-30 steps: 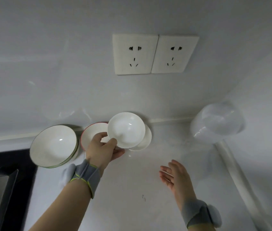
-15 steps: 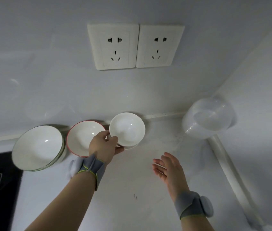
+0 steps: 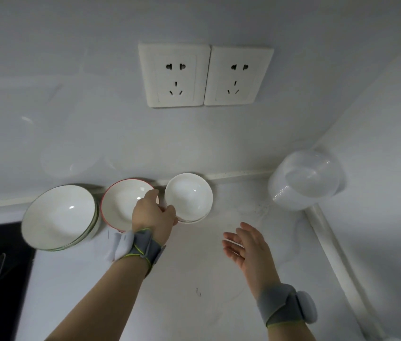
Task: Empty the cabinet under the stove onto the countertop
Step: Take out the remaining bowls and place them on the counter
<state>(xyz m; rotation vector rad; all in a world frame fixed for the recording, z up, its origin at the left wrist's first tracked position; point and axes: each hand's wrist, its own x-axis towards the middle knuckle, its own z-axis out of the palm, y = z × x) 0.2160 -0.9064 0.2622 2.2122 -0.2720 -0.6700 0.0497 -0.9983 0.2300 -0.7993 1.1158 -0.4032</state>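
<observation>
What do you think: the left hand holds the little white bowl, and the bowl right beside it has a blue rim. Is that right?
Not quite. The head view shows that the bowl beside it has a red rim, not a blue one. The rest is right: the left hand holds the little white bowl at its edge.
</observation>
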